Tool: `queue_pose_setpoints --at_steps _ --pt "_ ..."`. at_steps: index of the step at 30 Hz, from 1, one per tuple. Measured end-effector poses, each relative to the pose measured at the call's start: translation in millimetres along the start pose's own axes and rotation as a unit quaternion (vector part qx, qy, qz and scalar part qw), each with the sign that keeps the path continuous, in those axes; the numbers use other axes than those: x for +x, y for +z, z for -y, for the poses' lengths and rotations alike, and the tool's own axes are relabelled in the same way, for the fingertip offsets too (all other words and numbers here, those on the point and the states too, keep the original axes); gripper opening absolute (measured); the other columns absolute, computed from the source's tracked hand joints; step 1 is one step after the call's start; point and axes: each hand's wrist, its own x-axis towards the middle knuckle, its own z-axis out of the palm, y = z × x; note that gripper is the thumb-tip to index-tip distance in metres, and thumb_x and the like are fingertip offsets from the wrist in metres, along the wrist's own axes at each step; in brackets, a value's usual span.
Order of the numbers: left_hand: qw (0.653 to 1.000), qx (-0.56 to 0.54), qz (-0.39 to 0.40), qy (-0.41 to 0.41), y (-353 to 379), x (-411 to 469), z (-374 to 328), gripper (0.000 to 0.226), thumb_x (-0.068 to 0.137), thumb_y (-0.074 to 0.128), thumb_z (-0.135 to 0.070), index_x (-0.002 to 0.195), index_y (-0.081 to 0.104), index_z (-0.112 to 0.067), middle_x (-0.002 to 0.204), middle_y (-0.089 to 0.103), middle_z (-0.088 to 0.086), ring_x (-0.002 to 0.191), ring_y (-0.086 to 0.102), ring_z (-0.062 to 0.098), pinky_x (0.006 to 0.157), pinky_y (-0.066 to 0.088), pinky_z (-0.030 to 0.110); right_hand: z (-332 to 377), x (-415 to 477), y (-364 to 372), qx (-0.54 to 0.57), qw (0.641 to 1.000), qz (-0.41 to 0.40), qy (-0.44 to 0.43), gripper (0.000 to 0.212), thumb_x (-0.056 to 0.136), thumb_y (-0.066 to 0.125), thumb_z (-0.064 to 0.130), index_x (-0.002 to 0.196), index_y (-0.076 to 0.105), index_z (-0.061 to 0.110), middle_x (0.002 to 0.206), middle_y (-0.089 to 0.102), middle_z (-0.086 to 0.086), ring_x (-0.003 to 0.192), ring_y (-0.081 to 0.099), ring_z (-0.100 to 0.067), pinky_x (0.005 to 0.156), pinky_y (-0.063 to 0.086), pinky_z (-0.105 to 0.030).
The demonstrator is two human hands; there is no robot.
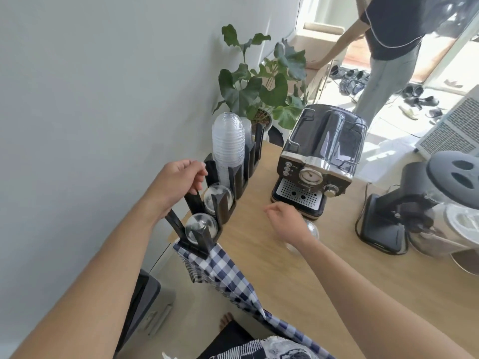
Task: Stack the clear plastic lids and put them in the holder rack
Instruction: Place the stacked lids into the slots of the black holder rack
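A black holder rack (239, 180) with upright posts stands along the table's left edge. Its far slot holds a tall stack of clear dome lids (228, 141). One clear dome lid (218, 197) sits in the middle slot and another (201, 226) in the near slot. My left hand (178, 182) grips a rack post beside the middle slot. My right hand (285, 221) rests on the table over loose clear lids (312, 229), which it partly hides; I cannot tell whether it grips one.
A black espresso machine (318, 161) stands just beyond my right hand. A coffee grinder (394, 218) and a glass jar sit at the right. A checked cloth (220, 273) hangs over the near edge. A plant (261, 84) is behind the rack. A person stands at the far right.
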Motion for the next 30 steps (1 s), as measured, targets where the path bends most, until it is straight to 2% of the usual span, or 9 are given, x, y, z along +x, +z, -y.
queue_pose_setpoints --at_steps 6,10,16,20,22,23,26,28,30 --pt "0.995 0.008 0.096 -0.021 96.7 -27.4 -18.5 0.03 0.112 0.063 -0.029 0.1 0.079 -0.006 0.085 0.076 0.004 0.079 0.072 0.018 0.075 0.059 0.033 -58.4 -7.4 -47.3 -0.1 0.993 -0.006 -0.059 0.035 0.112 0.054 0.025 0.142 0.071 0.017 0.148 0.067 -0.004 0.144 0.053 -0.027 0.125 0.04 -0.048" --pt "0.986 0.04 0.132 -0.096 161.1 -29.5 2.2 0.025 0.112 0.065 -0.036 0.12 0.075 -0.015 0.114 0.08 0.002 0.097 0.079 0.016 0.089 0.068 0.035 -96.8 -6.0 -60.1 -0.018 0.999 -0.024 0.034 0.059 0.111 0.057 0.044 0.16 0.051 0.012 0.161 0.053 -0.011 0.155 0.04 -0.032 0.126 0.036 -0.049" --pt "0.954 0.063 0.169 -0.241 233.9 -19.1 57.1 0.084 0.098 0.071 -0.068 0.16 0.048 -0.016 0.15 0.065 0.01 0.126 0.068 0.023 0.107 0.062 0.039 -144.4 1.2 -63.4 0.199 0.959 0.031 0.198 0.104 0.095 0.066 0.076 0.17 0.032 0.013 0.172 0.042 -0.009 0.152 0.048 -0.033 0.122 0.043 -0.049" --pt "0.944 0.026 0.187 -0.271 261.9 -7.2 84.0 0.114 0.09 0.075 -0.076 0.172 0.029 -0.012 0.174 0.043 0.011 0.15 0.052 0.03 0.117 0.052 0.044 -168.2 9.0 -49.3 0.266 0.939 0.055 0.212 0.116 0.085 0.072 0.082 0.17 0.031 0.014 0.169 0.046 -0.005 0.145 0.053 -0.027 0.122 0.046 -0.051" --pt "0.943 0.022 0.195 -0.269 271.6 5.2 97.4 0.124 0.083 0.078 -0.082 0.172 0.032 -0.01 0.173 0.045 0.01 0.152 0.051 0.031 0.117 0.052 0.046 -174.5 16.6 -41.0 0.275 0.935 0.048 0.219 0.121 0.078 0.074 0.086 0.168 0.036 0.014 0.164 0.053 -0.006 0.14 0.057 -0.027 0.119 0.05 -0.052" --pt "0.945 0.029 0.195 -0.261 274.7 12.3 103.7 0.119 0.08 0.079 -0.084 0.167 0.044 -0.011 0.167 0.054 0.008 0.147 0.055 0.029 0.115 0.054 0.046 -175.1 19.8 -37.4 0.27 0.935 0.046 0.227 0.122 0.073 0.074 0.089 0.165 0.042 0.015 0.158 0.059 -0.006 0.136 0.061 -0.027 0.115 0.053 -0.051" --pt "0.947 0.036 0.212 -0.239 278.6 29.6 115.8 0.082 0.078 0.078 -0.086 0.135 0.077 -0.026 0.139 0.075 -0.008 0.125 0.067 0.016 0.109 0.053 0.041 -174.7 26.9 -28.9 0.271 0.935 0.034 0.227 0.095 0.076 0.072 0.088 0.139 0.071 0.018 0.122 0.076 -0.002 0.099 0.071 -0.019 0.087 0.061 -0.04" --pt "0.945 0.027 0.224 -0.238 277.7 34.9 122.5 0.072 0.077 0.078 -0.087 0.122 0.083 -0.031 0.129 0.081 -0.011 0.125 0.069 0.015 0.116 0.052 0.046 -171.8 25.6 -21.7 0.287 0.928 0.018 0.239 0.078 0.08 0.07 0.084 0.124 0.079 0.02 0.098 0.075 0.001 0.073 0.061 -0.016 0.064 0.05 -0.032" --pt "0.943 0.013 0.237 -0.233 273.9 39.2 130.8 0.06 0.083 0.079 -0.08 0.116 0.086 -0.03 0.12 0.085 -0.01 0.122 0.073 0.015 0.119 0.052 0.047 -168.8 21.1 -10.6 0.305 0.917 0.001 0.258 0.07 0.082 0.071 0.082 0.115 0.081 0.02 0.093 0.075 -0.001 0.07 0.056 -0.019 0.063 0.045 -0.032"
